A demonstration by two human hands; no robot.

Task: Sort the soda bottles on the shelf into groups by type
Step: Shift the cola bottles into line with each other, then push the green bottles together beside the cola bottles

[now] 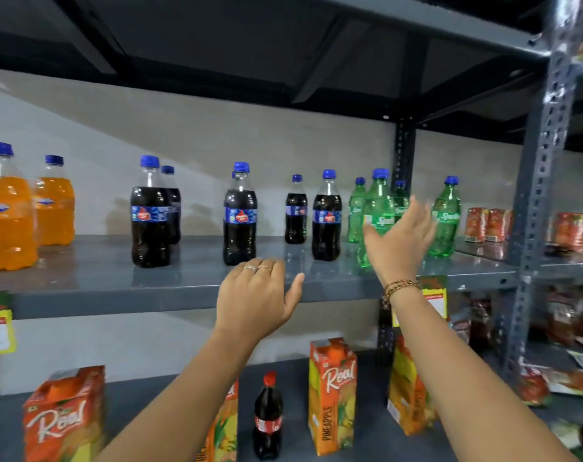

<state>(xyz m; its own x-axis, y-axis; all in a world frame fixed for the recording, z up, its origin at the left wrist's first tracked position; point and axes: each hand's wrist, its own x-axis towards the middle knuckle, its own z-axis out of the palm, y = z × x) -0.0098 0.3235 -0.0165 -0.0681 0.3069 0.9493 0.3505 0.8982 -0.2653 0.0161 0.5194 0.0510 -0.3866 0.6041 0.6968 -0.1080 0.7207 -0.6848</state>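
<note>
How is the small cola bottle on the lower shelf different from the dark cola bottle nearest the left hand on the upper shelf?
The small cola bottle has a red cap and red label; the dark cola bottle by the left hand has a blue cap and blue label. The first stands on the lower shelf between juice cartons, the second on the upper shelf among sodas. Both stand upright, capped, with dark liquid.

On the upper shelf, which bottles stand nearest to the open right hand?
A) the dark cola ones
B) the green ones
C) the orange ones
B: the right hand is spread open in front of the green bottles, holding none.
</note>
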